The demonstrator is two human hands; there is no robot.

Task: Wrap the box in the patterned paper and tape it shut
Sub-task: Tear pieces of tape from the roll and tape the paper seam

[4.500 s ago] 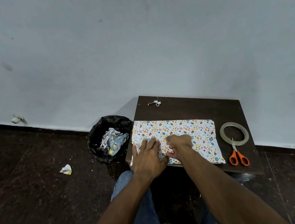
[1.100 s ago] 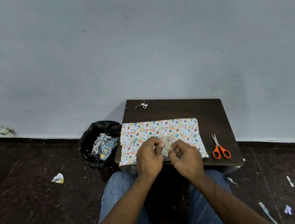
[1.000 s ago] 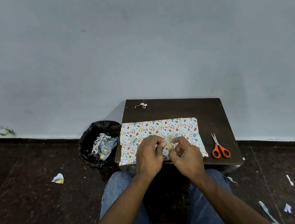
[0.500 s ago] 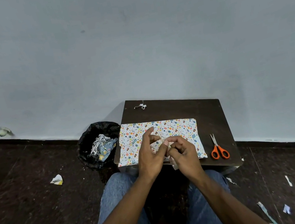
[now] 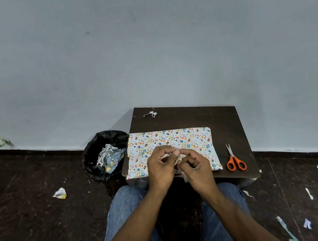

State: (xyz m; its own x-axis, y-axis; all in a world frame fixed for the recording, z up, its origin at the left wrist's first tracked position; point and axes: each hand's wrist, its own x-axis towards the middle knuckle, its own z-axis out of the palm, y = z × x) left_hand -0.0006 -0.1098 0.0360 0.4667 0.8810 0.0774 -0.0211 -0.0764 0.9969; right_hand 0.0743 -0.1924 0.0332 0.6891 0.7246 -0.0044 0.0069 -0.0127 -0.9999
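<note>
A: Patterned paper (image 5: 180,138), where's it at?
B: Flat on the dark table (image 5: 206,116), long axis running left–right, near long edge approx. at the table's front edge. Left short end sits by the table's left side, right short end stops just short of the orange scissors (image 5: 234,160).
A: Box?
B: Can't pick it out; paper covers that whole area.
A: Hands?
B: Both raised above the paper's near-middle, touching each other. Left hand (image 5: 162,168) has fingers curled, thumb and forefinger pinching a small pale bit, prob. the tape (image 5: 179,157). Right hand (image 5: 196,166) also curled, fingers pinching the same pale bit; a strip end shows below it. Roll itself mostly hidden behind the hands.
A: Scissors?
B: Lying on the table right of the paper, blades pointing to the wall, handles toward the person.
A: Anything else?
B: Black bin (image 5: 105,154) w/ paper scraps left of the table, scraps on the floor, a white scrap (image 5: 151,114) at the table's far edge.
</note>
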